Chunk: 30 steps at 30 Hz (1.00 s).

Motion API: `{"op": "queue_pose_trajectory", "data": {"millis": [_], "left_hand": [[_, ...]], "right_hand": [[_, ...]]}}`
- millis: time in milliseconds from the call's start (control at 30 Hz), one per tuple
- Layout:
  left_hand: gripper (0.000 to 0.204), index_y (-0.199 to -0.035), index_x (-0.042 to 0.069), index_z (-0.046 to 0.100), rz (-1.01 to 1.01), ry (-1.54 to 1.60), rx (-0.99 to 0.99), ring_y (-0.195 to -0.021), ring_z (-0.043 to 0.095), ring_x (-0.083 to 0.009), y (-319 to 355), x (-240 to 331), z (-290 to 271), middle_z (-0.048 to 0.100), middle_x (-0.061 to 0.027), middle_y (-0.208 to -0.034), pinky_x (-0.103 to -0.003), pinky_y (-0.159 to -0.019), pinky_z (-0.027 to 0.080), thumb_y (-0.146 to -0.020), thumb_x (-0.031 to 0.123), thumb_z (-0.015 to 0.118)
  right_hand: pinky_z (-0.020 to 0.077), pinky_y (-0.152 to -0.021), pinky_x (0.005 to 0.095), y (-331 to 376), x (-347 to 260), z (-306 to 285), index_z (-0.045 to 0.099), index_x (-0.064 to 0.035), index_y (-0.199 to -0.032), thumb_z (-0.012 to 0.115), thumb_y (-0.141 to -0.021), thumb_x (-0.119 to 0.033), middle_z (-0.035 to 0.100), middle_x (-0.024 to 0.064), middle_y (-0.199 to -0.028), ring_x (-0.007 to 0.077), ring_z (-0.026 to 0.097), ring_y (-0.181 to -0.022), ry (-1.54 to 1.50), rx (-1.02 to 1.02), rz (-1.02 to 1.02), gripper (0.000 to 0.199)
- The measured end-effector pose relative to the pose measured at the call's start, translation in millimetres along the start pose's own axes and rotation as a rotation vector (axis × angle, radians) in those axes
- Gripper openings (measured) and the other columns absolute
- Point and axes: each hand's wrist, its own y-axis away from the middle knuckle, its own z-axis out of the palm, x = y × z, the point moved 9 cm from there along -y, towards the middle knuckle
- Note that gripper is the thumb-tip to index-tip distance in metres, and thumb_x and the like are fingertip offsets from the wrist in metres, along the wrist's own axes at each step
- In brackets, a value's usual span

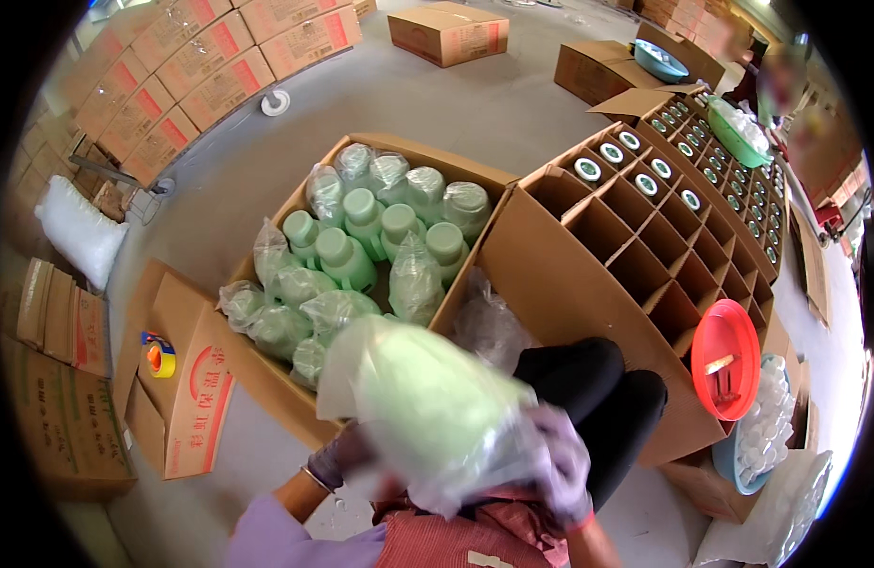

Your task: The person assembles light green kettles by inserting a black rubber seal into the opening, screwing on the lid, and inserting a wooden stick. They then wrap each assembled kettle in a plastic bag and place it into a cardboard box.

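A pale green bottle [427, 398] is showing through its clear plastic bag [361, 364]. Brown cardboard boxes [560, 284] are carrying red print. A red basin [725, 358] is glowing beside white caps [768, 417]. The tape roll [158, 356] is showing yellow and orange.

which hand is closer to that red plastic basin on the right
Right. The right hand grips the bagged green bottle just left of the red basin; the left hand is farther left.

Both gloved hands close around the bagged green bottle [427, 402]: left hand [347, 456] underneath, right hand [560, 464] beside it.
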Motion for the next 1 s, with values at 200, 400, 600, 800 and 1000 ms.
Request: {"op": "queue_pose_trajectory", "data": {"millis": [200,400,600,800,1000], "left_hand": [[0.015,-0.101,0.0,0.063,0.434,0.482,0.661,-0.093,0.061,-0.0143,-53,45,-93,0.066,-0.0077,-0.101,-0.038,-0.093,0.056,-0.098,0.009,0.052],[0.037,-0.119,0.0,0.06,0.508,-0.159,1.169,-0.091,0.065,-0.0225,-137,18,-178,0.07,-0.0139,-0.099,-0.033,-0.079,0.051,-0.082,0.003,0.058],[0.039,-0.105,-0.004,0.065,-0.159,-0.629,1.106,-0.091,0.064,-0.0474,-208,-21,-205,0.068,-0.028,-0.094,-0.047,-0.081,0.051,-0.075,0.022,0.065],[0.03,-0.101,-0.002,0.066,0.381,-1.235,0.146,-0.09,0.066,-0.0423,-212,-23,-160,0.07,-0.0219,-0.096,-0.046,-0.077,0.053,-0.083,0.023,0.066],[0.023,-0.099,0.001,0.063,0.406,0.02,1.183,-0.08,0.056,-0.0183,-176,47,-280,0.067,-0.0088,-0.095,-0.033,-0.072,0.046,-0.093,0.023,0.057]], "right_hand": [[0.0483,-0.094,0.0428,-126,58,48,0.066,-0.0019,-0.11,0.064,-0.087,-0.005,0.06,0.0193,-0.12,0.0394,0.059,-0.108,0.454,-0.155,-0.119,0.023],[0.0459,-0.095,0.045,-73,63,21,0.065,-0.0069,-0.111,0.068,-0.081,-0.013,0.06,0.0142,-0.116,0.0349,0.059,-0.106,0.722,-0.333,-0.081,0.031],[0.0406,-0.101,0.0506,-52,70,-31,0.065,-0.005,-0.109,0.068,-0.075,-0.011,0.06,0.0131,-0.112,0.0323,0.057,-0.107,0.962,-0.188,-0.027,0.034],[0.0399,-0.102,0.0489,-48,77,-24,0.069,-0.0079,-0.101,0.069,-0.074,-0.011,0.064,0.0074,-0.104,0.0266,0.06,-0.104,1.069,-0.147,-0.086,0.028],[0.0398,-0.102,0.0492,-48,76,-23,0.069,-0.0075,-0.101,0.068,-0.075,-0.013,0.064,0.007,-0.103,0.0258,0.06,-0.102,1.087,-0.13,-0.092,0.027]]}}
